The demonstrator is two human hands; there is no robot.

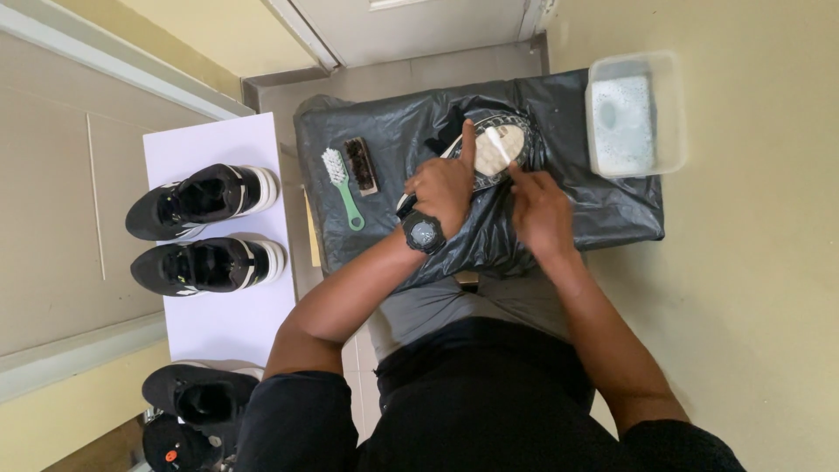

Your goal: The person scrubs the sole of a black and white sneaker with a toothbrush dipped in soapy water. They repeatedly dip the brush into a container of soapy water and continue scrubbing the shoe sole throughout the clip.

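Shoe (489, 153) sole-up — pale tread, black upper.

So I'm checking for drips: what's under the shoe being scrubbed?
A crumpled black plastic sheet lies under the shoe, which the left hand holds. The sheet hides whatever surface is beneath it.

— What sits on the black bag (603, 210)?

— A shoe (494, 149), sole up, at the bag's middle. The left hand (444, 188) grips it, a watch (424, 233) on that wrist. The right hand (540, 210) holds a white brush (498, 145) against the sole.

— Anything else on the bag?

— A green brush (341, 185) and a dark brush (360, 164) lie side by side at its left part. A clear tub (636, 114) of soapy water stands at its far right corner.

— And off the bag?

— Left of it, two black shoes (203, 229) rest on a white sheet (218, 323).
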